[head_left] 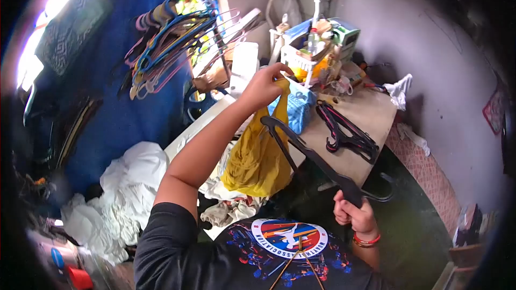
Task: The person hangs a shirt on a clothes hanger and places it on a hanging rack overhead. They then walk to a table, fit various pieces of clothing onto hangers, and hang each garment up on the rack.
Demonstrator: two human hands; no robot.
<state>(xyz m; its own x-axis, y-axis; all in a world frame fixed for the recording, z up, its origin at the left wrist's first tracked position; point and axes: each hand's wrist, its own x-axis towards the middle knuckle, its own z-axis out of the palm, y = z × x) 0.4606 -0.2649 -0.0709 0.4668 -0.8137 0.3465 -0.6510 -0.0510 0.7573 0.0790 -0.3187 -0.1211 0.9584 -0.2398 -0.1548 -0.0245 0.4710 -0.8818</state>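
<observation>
My left hand (264, 87) is raised near the middle, fingers closed on the strap-like upper edge of a yellow garment (252, 161). The garment hangs down in folds, so its full shape is hidden. Lower on the right, my right hand (355, 214) grips a black clothes hanger (322, 166) near its hook. One end of that hanger reaches toward the garment; whether they touch I cannot tell. Several black hangers (346, 131) lie on the table (363, 110), beside a blue package (298, 106). Under the garment are crumpled pale clothes (231, 212).
Many hangers (172, 43) hang in a bunch at upper left before a blue curtain (115, 113). A white cloth heap (126, 198) lies at left. On the table's far end stands a white basket (298, 62) full of items. A pink patterned surface (422, 172) is at right.
</observation>
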